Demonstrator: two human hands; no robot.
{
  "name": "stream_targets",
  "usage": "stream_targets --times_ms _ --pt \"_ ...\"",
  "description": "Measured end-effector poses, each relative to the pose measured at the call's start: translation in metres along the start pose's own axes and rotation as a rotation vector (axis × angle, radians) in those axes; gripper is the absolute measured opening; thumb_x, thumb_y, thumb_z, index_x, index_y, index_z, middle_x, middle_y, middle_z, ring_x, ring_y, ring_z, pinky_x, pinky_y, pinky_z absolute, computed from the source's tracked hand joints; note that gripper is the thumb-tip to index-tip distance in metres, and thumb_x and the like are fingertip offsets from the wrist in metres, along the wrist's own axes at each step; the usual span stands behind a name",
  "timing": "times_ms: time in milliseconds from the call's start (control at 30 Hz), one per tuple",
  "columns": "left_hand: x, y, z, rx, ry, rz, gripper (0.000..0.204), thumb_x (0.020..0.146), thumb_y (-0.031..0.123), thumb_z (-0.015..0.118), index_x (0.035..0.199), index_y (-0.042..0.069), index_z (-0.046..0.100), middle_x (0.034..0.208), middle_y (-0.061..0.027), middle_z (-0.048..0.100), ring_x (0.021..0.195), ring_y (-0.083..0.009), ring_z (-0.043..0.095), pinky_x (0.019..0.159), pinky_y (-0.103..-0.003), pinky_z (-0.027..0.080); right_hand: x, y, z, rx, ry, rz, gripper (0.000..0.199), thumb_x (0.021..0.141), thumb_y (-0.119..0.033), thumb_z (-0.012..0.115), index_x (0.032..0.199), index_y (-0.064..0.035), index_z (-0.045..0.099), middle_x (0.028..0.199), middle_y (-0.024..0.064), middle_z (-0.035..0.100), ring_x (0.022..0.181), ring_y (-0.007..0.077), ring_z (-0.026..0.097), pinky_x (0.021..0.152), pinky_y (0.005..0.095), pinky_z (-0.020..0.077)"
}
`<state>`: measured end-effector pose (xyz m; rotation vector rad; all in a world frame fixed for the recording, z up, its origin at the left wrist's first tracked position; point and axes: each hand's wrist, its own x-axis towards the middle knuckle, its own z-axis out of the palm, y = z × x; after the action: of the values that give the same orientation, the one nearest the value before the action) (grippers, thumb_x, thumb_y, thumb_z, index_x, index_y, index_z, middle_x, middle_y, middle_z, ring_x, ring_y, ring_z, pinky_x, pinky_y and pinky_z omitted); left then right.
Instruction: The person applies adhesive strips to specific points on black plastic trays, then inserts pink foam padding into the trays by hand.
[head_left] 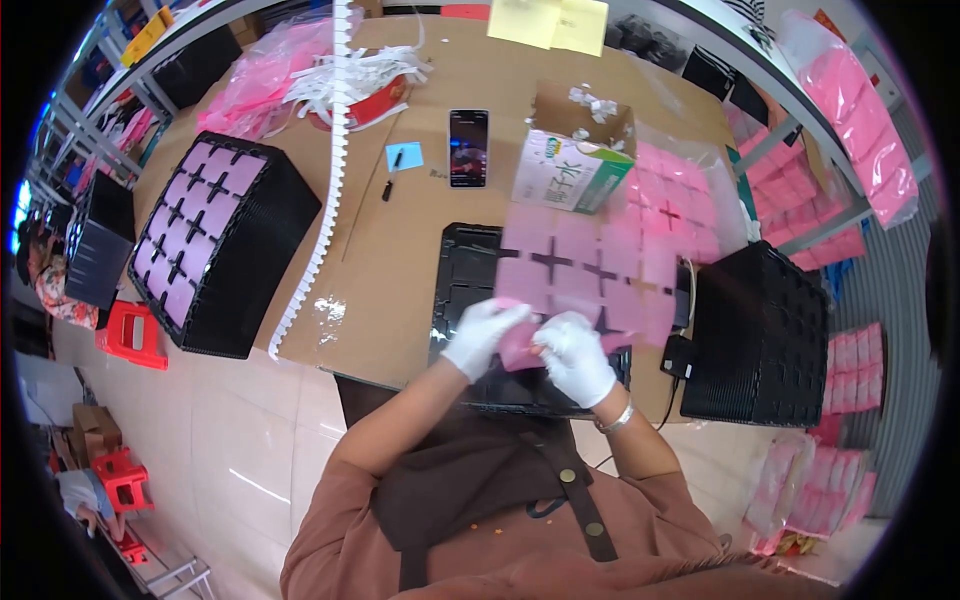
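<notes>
Both my hands wear white gloves and are at the near edge of a thin pink foam-like sheet (pixel 575 262) with cross-shaped cutouts. The sheet is blurred and hangs over a black plastic tray (pixel 462 262) on the table, covering much of it. My left hand (pixel 487 338) has its fingers closed on the sheet's near left corner. Close beside it, my right hand (pixel 577 362) pinches the same edge, where the sheet is bunched up. The right fingertips partly hide the fold.
Stacked black trays with pink tops (pixel 190 225) stand on the left, more black trays (pixel 755 335) on the right. Beyond the sheet are an open carton (pixel 575 170), a phone (pixel 468 150) and pink sheets in plastic (pixel 670 200). A white toothed strip (pixel 318 250) crosses the table.
</notes>
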<state>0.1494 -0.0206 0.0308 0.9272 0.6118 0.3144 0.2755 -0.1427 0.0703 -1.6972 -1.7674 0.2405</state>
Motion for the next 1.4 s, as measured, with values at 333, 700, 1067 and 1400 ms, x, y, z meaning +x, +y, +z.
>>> stream_targets --times_ms 333,700,1067,1400 --pt "-0.014 -0.011 -0.084 0.181 0.253 -0.199 0.023 0.086 0.022 0.062 0.094 0.0 0.062 0.081 -0.0089 0.065 0.065 -0.0154 0.063 0.06 -0.027 0.052 -0.085 0.133 0.011 0.548 0.694 0.856 0.032 0.086 -0.016 0.062 0.111 0.0031 0.056 0.103 0.0096 0.061 0.085 0.0132 0.058 0.075 0.0261 0.0462" --pt "-0.044 -0.031 -0.082 0.291 0.32 0.001 0.058 0.086 0.024 0.063 0.131 -0.004 0.038 0.099 -0.011 0.063 0.089 -0.0153 0.061 0.075 -0.027 0.049 -0.089 0.113 -0.007 0.692 0.231 0.907 0.008 0.085 -0.01 0.06 0.086 -0.003 0.059 0.076 -0.0005 0.059 0.071 0.0067 0.053 0.066 0.0218 0.0432" --pt "-0.058 -0.055 -0.076 0.852 0.417 -0.002 0.069 0.079 0.017 0.064 0.137 0.0 0.031 0.074 -0.0109 0.062 0.072 -0.0224 0.063 0.072 -0.033 0.049 -0.123 0.116 0.004 0.576 0.376 1.169 0.021 0.084 -0.012 0.063 0.093 -0.0017 0.047 0.068 0.0059 0.059 0.049 0.0119 0.055 0.042 0.0246 0.0447" --pt "-0.064 -0.013 -0.081 0.878 0.601 -0.05 0.054 0.084 0.024 0.06 0.129 -0.001 0.043 0.079 -0.0155 0.065 0.076 -0.0266 0.065 0.075 -0.037 0.05 -0.115 0.12 -0.019 0.456 0.5 1.137 0.015 0.083 -0.005 0.06 0.089 -0.0034 0.046 0.063 0.0022 0.054 0.043 0.0093 0.047 0.039 0.0231 0.0374"
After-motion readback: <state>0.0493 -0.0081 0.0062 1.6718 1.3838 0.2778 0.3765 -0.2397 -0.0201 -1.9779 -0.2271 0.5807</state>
